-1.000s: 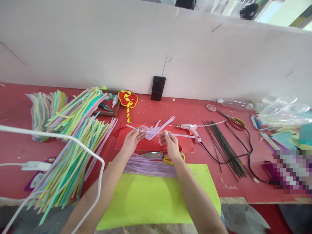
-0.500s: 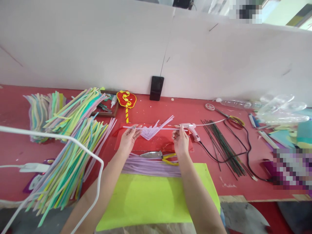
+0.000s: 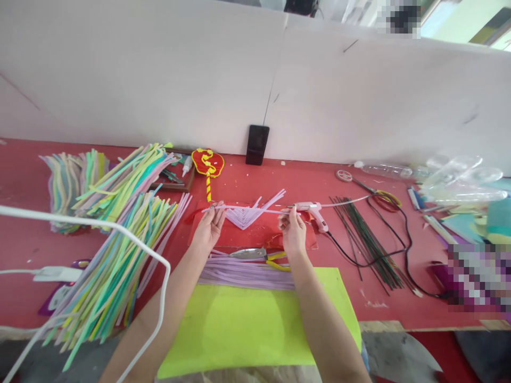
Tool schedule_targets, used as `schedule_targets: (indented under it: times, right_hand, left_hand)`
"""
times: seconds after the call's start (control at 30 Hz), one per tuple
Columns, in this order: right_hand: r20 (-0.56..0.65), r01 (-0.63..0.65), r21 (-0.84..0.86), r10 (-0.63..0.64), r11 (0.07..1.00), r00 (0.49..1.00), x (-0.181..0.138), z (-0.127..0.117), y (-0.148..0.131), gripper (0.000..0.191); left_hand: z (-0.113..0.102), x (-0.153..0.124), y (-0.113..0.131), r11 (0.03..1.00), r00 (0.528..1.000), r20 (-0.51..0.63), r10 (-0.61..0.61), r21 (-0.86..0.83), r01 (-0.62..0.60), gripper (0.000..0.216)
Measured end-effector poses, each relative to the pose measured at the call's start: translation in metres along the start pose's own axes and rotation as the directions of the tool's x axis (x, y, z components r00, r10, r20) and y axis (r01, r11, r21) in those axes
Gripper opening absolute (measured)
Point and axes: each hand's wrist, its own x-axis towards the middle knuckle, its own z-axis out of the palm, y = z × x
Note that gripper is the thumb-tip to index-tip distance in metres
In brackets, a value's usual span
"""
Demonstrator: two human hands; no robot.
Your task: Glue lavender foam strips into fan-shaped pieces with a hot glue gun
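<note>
Two-handed pinching, left hand [image 3: 207,230] and right hand [image 3: 294,235] closed on the ends of the lilac pipe cleaner [image 3: 255,209], just eased down across the chevron weave [image 3: 243,218], twelve o'clock from the pliers [image 3: 259,254], likely lined up as the next row.

A thin lilac strip [image 3: 249,209] stretches level, pinched at both ends, over a lilac V-shaped weave [image 3: 243,218]

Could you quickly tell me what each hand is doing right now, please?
Left hand: closed, pinching the left end of the lilac strip.
Right hand: closed, pinching the right end of the lilac strip.
</note>
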Motion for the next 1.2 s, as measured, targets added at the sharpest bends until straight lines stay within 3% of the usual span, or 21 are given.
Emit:
schedule_targets:
  times: [0.83, 1.03, 1.2]
  right_hand:
    - [0.010, 0.014, -0.028, -0.014, 1.000, 1.000, -0.007, 0.006, 0.001, 0.045]
    - [0.020, -0.006, -0.010, 0.006, 1.000, 1.000, -0.005, 0.005, 0.000, 0.045]
    - [0.120, -0.001, -0.033, 0.005, 0.999, 0.993, -0.009, 0.008, 0.004, 0.036]
  left_hand:
    - [0.002, 0.000, 0.007, 0.999, 0.999, -0.049, 0.010, -0.053, -0.012, 0.022]
    - [-0.001, 0.002, 0.003, 0.995, 0.996, 0.019, 0.086, 0.039, -0.087, 0.012]
    - [-0.003, 0.001, -0.004, 0.988, 0.994, 0.073, 0.083, 0.127, -0.091, 0.006]
